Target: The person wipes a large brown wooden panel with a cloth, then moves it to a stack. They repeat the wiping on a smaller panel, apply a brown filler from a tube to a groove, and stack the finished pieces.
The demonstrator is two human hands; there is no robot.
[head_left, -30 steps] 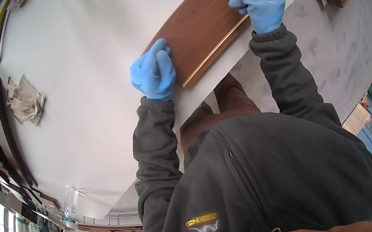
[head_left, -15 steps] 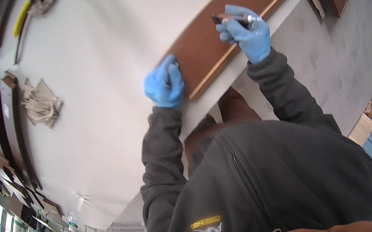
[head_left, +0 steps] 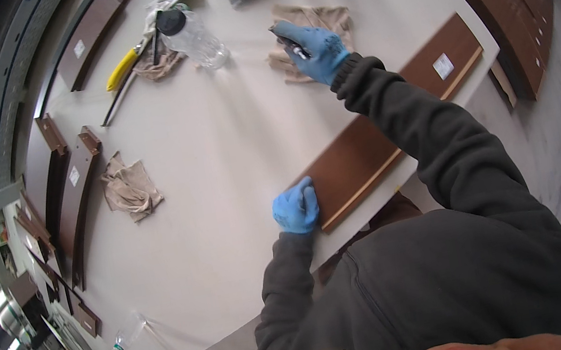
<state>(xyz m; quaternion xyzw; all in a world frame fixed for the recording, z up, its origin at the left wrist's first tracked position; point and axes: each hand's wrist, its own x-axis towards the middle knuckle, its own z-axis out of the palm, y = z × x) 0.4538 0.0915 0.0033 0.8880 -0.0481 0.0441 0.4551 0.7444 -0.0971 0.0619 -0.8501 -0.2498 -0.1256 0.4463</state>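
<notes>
While the left hand lay flat, fingers together, on the brown board's left end, the right hand pinched a marker over the far cloth.

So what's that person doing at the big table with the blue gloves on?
A person in blue gloves leans over a big pale table. The left hand rests on the end of a long brown wooden board lying along the table's edge. The right hand reaches out across the table holding a dark pen-like tool, above a crumpled beige cloth. A plastic bottle lies nearby.
</notes>
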